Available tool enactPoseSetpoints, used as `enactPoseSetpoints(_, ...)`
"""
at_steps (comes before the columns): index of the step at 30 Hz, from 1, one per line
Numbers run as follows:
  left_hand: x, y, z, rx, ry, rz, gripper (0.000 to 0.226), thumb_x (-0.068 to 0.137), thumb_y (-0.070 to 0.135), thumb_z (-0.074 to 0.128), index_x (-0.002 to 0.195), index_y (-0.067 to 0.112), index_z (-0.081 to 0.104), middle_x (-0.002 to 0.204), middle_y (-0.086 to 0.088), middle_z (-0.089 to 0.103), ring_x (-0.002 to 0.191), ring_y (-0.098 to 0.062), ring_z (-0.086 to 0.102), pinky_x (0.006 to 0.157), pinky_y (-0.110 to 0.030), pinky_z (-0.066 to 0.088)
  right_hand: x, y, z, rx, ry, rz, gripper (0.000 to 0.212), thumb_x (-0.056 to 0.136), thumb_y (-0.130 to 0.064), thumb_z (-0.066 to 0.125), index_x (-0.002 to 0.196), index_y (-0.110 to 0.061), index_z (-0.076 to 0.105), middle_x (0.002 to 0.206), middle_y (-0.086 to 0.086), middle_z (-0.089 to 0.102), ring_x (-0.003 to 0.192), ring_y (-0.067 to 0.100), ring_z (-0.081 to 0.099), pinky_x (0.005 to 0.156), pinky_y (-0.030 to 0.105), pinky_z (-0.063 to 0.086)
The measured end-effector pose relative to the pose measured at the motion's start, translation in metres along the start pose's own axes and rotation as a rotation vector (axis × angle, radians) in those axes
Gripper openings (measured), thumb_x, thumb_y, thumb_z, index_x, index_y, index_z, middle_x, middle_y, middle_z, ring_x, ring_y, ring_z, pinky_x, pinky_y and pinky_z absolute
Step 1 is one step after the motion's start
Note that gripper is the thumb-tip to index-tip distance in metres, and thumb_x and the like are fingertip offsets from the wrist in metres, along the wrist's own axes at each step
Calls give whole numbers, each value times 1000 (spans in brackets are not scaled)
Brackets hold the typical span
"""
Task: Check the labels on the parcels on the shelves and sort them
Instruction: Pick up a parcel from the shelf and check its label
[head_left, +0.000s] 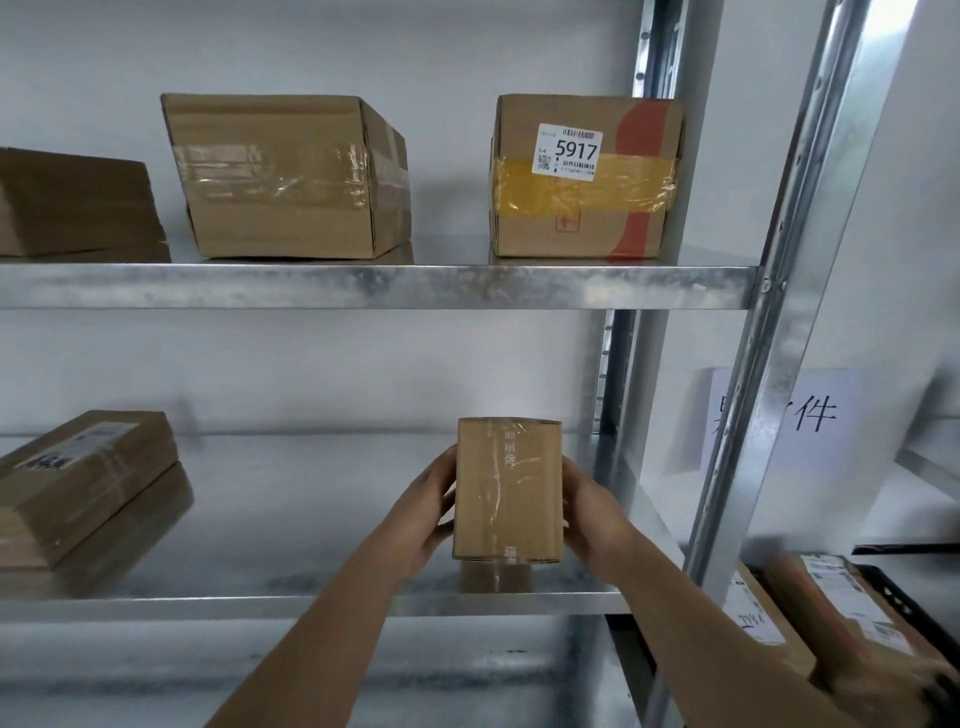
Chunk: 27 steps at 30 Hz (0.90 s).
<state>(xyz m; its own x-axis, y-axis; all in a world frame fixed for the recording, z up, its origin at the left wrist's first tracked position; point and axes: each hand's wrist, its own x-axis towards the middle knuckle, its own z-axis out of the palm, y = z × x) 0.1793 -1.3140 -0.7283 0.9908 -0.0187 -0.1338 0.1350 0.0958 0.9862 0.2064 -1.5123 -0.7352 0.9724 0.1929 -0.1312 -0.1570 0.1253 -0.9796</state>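
A small taped cardboard parcel (508, 488) stands on end at the front of the lower metal shelf (311, 605). My left hand (423, 512) grips its left side and my right hand (592, 514) grips its right side. The face toward me shows clear tape and faint print, no label. On the upper shelf (363, 286) a box with yellow tape and a white label reading 5917 (584, 176) sits at the right. A plain taped box (288, 176) sits in the middle, tilted.
A flat box (72, 202) lies at the upper shelf's left end. Stacked flat parcels (83, 483) with a label lie at the lower shelf's left. Steel uprights (769, 312) stand to the right. Labelled parcels (831, 608) lie at lower right below a paper sign (810, 415).
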Motion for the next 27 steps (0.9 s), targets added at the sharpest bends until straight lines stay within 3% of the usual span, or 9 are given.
enactPoseSetpoints(9,-4,6,6,-35,50,-52,39,102,52,48,113,27,76,107,1,78,115,-17,66,107,-40,50,2,2,0,-4,11,9,35,106,-45,44,133,-36,64,117,-4,75,118,23,68,107,51,50)
enactPoseSetpoints(14,-1,3,4,-47,54,-44,39,102,52,47,107,26,76,93,6,77,108,-17,66,97,-35,52,1,3,1,-5,0,3,35,106,-46,45,133,-36,64,117,-4,75,120,23,66,109,52,48)
enactPoseSetpoints(19,-3,4,4,-44,68,-48,42,103,55,45,113,28,75,102,3,79,113,-18,67,92,-33,54,4,6,3,-21,4,8,41,103,-53,46,139,-38,58,129,-2,70,125,24,63,111,54,45)
enactPoseSetpoints(24,-6,3,6,-23,42,-27,44,103,56,42,110,28,75,100,4,79,108,-19,69,98,-37,53,-3,10,8,-71,-41,1,63,84,-76,53,141,-49,51,138,-5,62,131,24,57,112,56,43)
enactPoseSetpoints(27,-6,6,4,25,45,-16,51,104,61,35,119,29,72,109,1,78,111,-21,70,105,-42,51,-3,10,9,-73,-4,-18,43,100,-56,47,138,-38,46,126,0,66,117,21,65,106,50,51)
